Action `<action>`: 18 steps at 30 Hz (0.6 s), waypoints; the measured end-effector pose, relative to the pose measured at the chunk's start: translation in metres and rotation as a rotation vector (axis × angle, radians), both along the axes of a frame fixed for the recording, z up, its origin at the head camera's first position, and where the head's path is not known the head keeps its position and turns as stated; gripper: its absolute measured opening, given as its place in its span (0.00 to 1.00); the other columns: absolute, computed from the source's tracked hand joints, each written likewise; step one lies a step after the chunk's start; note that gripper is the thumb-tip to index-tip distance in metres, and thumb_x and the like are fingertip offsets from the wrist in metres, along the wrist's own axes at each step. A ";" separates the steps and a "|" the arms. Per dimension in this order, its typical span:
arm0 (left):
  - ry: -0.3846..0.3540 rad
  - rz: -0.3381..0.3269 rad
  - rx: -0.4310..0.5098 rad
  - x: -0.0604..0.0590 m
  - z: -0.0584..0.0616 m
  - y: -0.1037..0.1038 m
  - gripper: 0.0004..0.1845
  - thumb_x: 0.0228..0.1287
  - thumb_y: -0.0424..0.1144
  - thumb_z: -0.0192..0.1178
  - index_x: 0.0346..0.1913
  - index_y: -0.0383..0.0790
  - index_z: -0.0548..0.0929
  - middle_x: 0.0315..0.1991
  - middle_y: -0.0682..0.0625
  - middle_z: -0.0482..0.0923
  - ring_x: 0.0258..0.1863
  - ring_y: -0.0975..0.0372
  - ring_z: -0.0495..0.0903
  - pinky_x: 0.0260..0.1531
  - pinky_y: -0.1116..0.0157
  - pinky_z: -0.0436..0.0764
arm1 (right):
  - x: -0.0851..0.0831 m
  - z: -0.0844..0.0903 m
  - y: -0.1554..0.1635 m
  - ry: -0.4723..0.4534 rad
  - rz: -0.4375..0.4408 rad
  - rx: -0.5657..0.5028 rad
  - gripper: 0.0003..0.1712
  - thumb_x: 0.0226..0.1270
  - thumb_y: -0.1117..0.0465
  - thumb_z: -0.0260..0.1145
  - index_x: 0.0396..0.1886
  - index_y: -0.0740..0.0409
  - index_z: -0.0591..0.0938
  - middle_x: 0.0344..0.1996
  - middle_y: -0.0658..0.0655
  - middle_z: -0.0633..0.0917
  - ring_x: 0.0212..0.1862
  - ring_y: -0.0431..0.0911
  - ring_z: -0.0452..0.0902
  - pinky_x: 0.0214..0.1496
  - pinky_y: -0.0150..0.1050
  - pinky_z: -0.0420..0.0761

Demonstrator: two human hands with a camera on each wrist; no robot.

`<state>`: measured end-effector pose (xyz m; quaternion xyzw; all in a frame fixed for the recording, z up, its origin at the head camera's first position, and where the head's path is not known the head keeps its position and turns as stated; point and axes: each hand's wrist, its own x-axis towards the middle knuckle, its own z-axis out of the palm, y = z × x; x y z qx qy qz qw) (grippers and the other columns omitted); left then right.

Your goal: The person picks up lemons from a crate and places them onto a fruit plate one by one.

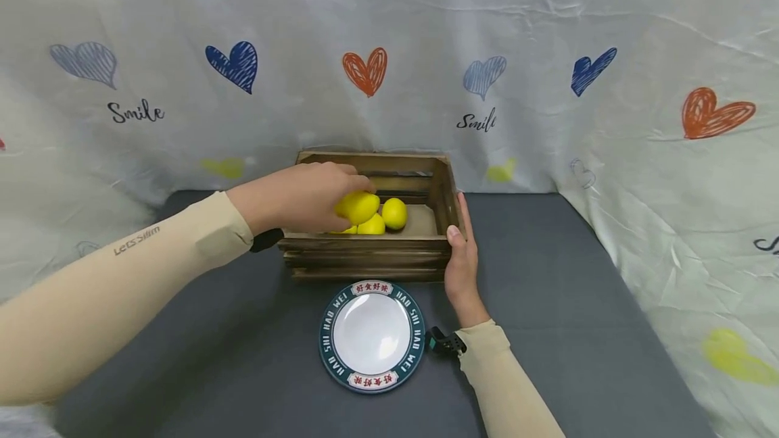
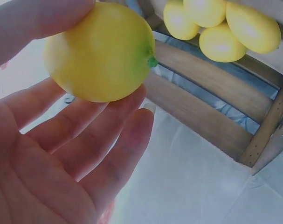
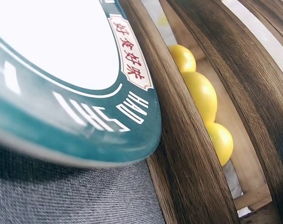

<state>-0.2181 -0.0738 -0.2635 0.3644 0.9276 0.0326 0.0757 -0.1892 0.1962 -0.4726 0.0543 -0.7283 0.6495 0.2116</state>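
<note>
Because the lemon (image 2: 100, 52) is small, rounded and smooth-skinned, I judge it light and firm enough to take a modest squeeze, though its glossy surface could let it roll out of a loose hold. My left hand (image 1: 298, 196) has it between the thumb on top and the fingers (image 2: 108, 140) cradling it from below, gripped across its widest part with the green stem nub pointing away from the palm. That middle girth seems the best place to hold it; the tapered ends would slip.

The lemon sits in my hand just above the wooden crate (image 1: 426, 249), over its left half, with the other lemons (image 1: 383, 217) lying together on the crate floor below and to the right. In the left wrist view those lemons (image 2: 223, 25) cluster against a slatted wall.

My left arm reaches in from the left, forearm nearly level, wrist bent slightly down over the crate's near rim. My right hand (image 1: 462, 255) lies flat against the crate's right front corner, fingers straight and pointing away from me, thumb on the top edge, steadying it rather than gripping. The right forearm comes up from the lower right.

A white plate with a green rim (image 1: 331, 363) rests on the dark worktop (image 1: 578, 303) just in front of the crate.
</note>
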 end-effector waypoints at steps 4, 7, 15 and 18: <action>-0.003 -0.021 0.012 0.015 0.004 -0.004 0.33 0.64 0.45 0.77 0.73 0.49 0.81 0.62 0.48 0.84 0.52 0.54 0.84 0.61 0.52 0.87 | 0.000 0.000 0.000 0.007 0.002 -0.009 0.42 0.77 0.45 0.46 0.90 0.35 0.56 0.88 0.38 0.57 0.89 0.49 0.49 0.87 0.69 0.46; -0.036 -0.051 0.015 0.026 0.005 -0.002 0.34 0.64 0.44 0.77 0.73 0.50 0.80 0.63 0.48 0.84 0.52 0.54 0.85 0.62 0.51 0.87 | 0.000 0.000 0.001 0.008 0.000 0.000 0.42 0.77 0.45 0.46 0.90 0.36 0.56 0.87 0.38 0.57 0.88 0.49 0.50 0.87 0.69 0.46; -0.122 -0.157 0.000 0.051 -0.009 0.010 0.32 0.66 0.48 0.77 0.72 0.50 0.82 0.61 0.51 0.85 0.54 0.58 0.83 0.63 0.54 0.86 | 0.000 0.000 0.001 0.014 0.015 0.019 0.41 0.78 0.45 0.45 0.89 0.31 0.55 0.87 0.35 0.57 0.87 0.47 0.54 0.87 0.66 0.50; -0.156 -0.186 -0.011 0.056 -0.023 0.013 0.31 0.67 0.47 0.76 0.71 0.49 0.82 0.61 0.52 0.85 0.53 0.59 0.82 0.61 0.56 0.86 | -0.001 0.000 0.000 0.011 0.027 0.008 0.41 0.78 0.44 0.45 0.89 0.31 0.54 0.86 0.35 0.57 0.87 0.47 0.55 0.87 0.65 0.52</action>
